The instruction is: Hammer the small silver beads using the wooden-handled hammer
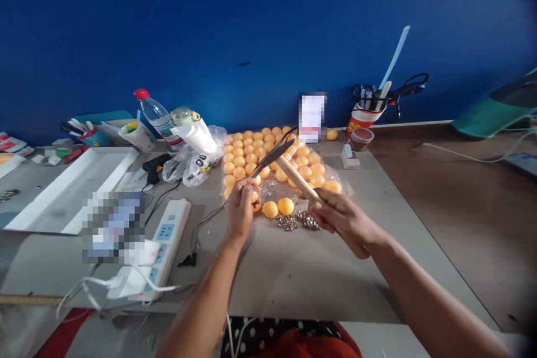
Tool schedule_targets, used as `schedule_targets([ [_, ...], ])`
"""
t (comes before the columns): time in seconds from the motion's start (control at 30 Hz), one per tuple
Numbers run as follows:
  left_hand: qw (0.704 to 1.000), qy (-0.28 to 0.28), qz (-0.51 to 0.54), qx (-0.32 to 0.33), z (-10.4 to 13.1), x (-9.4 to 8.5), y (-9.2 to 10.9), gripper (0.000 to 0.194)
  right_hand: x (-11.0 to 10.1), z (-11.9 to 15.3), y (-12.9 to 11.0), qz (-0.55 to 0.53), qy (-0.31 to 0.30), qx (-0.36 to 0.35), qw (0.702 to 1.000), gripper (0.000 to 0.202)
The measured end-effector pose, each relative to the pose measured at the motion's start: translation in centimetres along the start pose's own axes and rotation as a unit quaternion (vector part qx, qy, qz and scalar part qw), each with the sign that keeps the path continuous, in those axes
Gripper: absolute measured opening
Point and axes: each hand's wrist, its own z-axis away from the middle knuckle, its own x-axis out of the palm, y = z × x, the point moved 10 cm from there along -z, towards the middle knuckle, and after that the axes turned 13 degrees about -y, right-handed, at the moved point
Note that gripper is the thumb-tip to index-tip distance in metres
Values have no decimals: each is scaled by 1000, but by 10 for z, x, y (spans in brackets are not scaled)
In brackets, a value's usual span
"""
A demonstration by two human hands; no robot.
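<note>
My left hand (243, 207) is closed, with a slim dark tool (274, 156) rising from its fist. That tool has green and orange streaks near the fingers; its exact kind is unclear. My right hand (342, 212) is wrapped round a pale wooden handle (296, 176), whose far end meets or crosses the dark tool. Beneath and behind both tools spreads a clear plastic bag (342, 184) with rows of orange balls (239, 161). Two loose balls (278, 208) lie between my hands, and another ball (254, 196) shows at my left fingertips. Small shiny metal pieces (298, 220) are heaped before them.
To the left are a white power strip (178, 215) with plugs and cords, a glue gun (155, 166), a white tray (94, 179) and a plastic bottle (156, 114). Back right, a cup (363, 117) of tools stands near a small white box (349, 158). A blue wall (251, 22) closes the back.
</note>
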Motion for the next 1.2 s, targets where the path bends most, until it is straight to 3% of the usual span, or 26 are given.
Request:
schedule_targets([
  [0.1,975,-28,-204,84,6,8,21,13,-10,-1,3,-5,38,-16,999,31],
  [0.23,882,-107,-423,179,14,38,33,19,-10,-4,3,22,56,-6,998,32],
  [0.3,836,-121,-495,205,16,47,33,20,-8,-4,0,39,58,0,998,32],
  [0.47,766,-120,-592,218,18,53,32,24,-4,-4,-7,74,54,-3,996,30],
  [0.63,735,-146,-632,196,18,56,25,27,-3,-4,-10,84,51,-3,995,28],
  [0.8,764,-145,-603,179,16,53,22,28,-5,-5,-8,81,59,5,995,28],
  [0.9,833,-111,-513,173,13,43,29,23,-6,-5,-4,60,57,6,997,29],
  [1.0,941,-20,-312,127,7,12,31,19,-4,-5,-3,44,42,1,998,27],
  [1.07,991,14,-116,62,2,-4,17,27,0,-5,-4,38,26,-5,999,27],
  [1.13,997,-10,80,-14,-4,0,-3,37,2,-4,-6,32,20,-4,999,29],
  [1.2,977,-23,198,-77,-5,6,-16,42,4,-3,-7,23,19,5,1000,30],
])
